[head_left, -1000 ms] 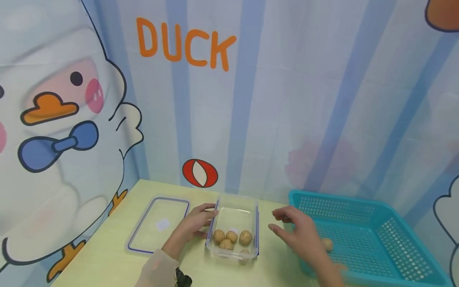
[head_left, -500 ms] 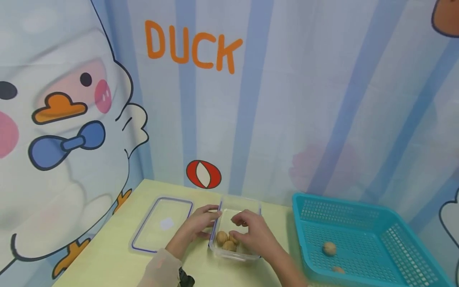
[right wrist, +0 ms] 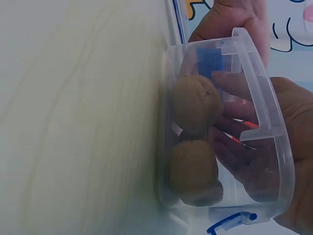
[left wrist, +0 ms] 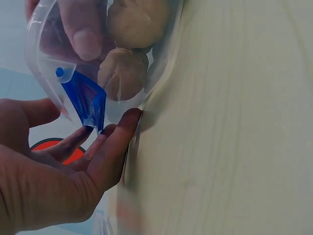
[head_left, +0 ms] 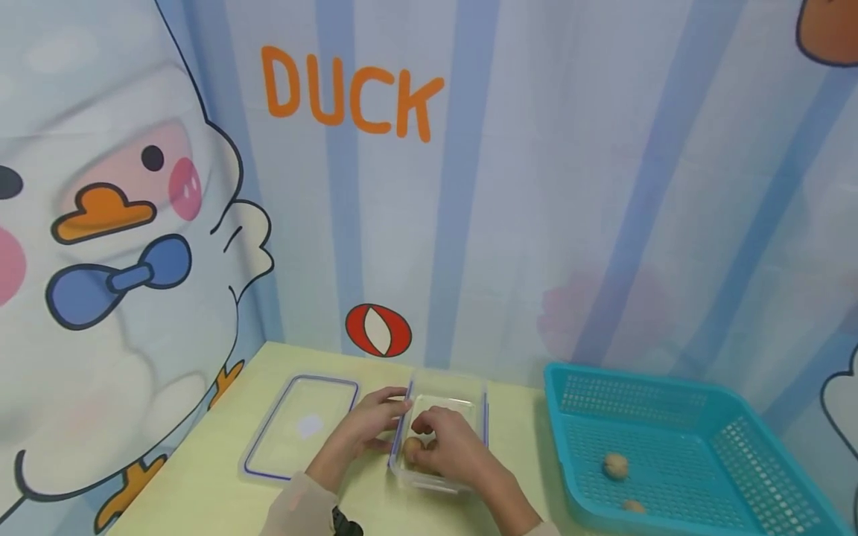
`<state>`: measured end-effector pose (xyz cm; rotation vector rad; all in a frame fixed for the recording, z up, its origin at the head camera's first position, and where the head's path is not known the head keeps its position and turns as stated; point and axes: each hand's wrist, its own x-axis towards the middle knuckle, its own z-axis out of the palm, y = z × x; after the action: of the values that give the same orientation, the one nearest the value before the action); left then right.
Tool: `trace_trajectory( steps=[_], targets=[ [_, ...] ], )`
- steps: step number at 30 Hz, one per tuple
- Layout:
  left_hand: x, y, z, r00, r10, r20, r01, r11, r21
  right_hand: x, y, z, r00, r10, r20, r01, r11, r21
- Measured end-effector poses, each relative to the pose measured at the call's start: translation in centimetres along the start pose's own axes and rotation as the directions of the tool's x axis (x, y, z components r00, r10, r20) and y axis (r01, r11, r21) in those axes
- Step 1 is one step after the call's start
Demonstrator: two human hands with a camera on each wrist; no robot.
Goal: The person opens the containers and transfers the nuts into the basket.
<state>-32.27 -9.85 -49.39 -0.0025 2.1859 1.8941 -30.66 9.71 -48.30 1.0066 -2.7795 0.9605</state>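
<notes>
A clear plastic food box (head_left: 447, 382) with blue latches stands on the table, with several walnuts (right wrist: 195, 103) gathered at its near end. My left hand (head_left: 367, 423) rests along the box's left side, relaxed fingers against the outer wall and a blue latch (left wrist: 85, 100). Inside the box, my right hand (head_left: 450, 447) reaches down over the walnuts. In the right wrist view its spread fingers (right wrist: 234, 84) come right up to one walnut's surface. The hand hides part of the pile in the head view.
Left of the box lies its clear lid (head_left: 280, 439), edged in blue and bearing a white label. A turquoise basket (head_left: 558, 424) at the right contains a walnut (head_left: 615, 466) and another round brown piece (head_left: 633, 506). Behind the table hangs a duck-print curtain (head_left: 509, 186).
My right hand has moved left from beside the basket into the box, then slightly further left and down among the walnuts. My left hand has stayed at the box's side.
</notes>
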Motion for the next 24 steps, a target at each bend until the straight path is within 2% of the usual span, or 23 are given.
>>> trace_trajectory(
  steps=[5,17,24],
  targets=[
    [0.03,0.14,0.02,1.000,0.010,0.003,-0.010,1.000,0.007,0.03,0.23,0.20,0.999,-0.038,0.000,0.038,0.999,-0.034],
    [-0.08,0.16,0.09,1.000,-0.017,0.014,0.017,1.000,0.006,-0.11,0.30,0.44,0.998,0.008,0.068,-0.008,1.000,-0.001],
    [0.35,-0.08,-0.10,1.000,-0.022,0.022,0.022,1.000,0.007,-0.11,0.27,0.40,0.998,-0.009,0.059,0.009,1.000,-0.005]
  ],
)
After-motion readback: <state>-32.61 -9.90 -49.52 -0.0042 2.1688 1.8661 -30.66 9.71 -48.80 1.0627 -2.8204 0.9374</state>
